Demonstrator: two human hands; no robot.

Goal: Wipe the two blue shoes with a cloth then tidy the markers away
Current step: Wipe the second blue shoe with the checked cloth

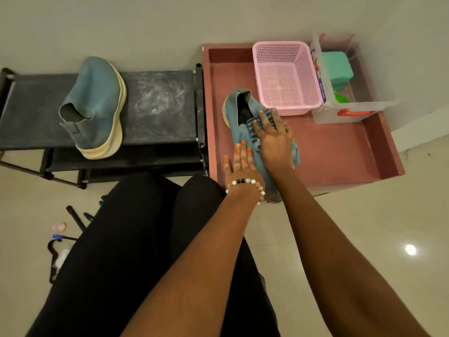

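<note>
Both forearms reach fwd: left hand (239, 164) flat, steadying shoe (239, 128); right hand (273, 137) presses cloth (252, 128) w/ straight fingers. Shoe looks soft, light; hold by sole.

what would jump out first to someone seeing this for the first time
Probably the two hands on the blue shoe in the pink tray: the right hand presses a striped cloth onto it while the left hand steadies it. Next, the second blue shoe standing on the dusty black rack at left.
</note>
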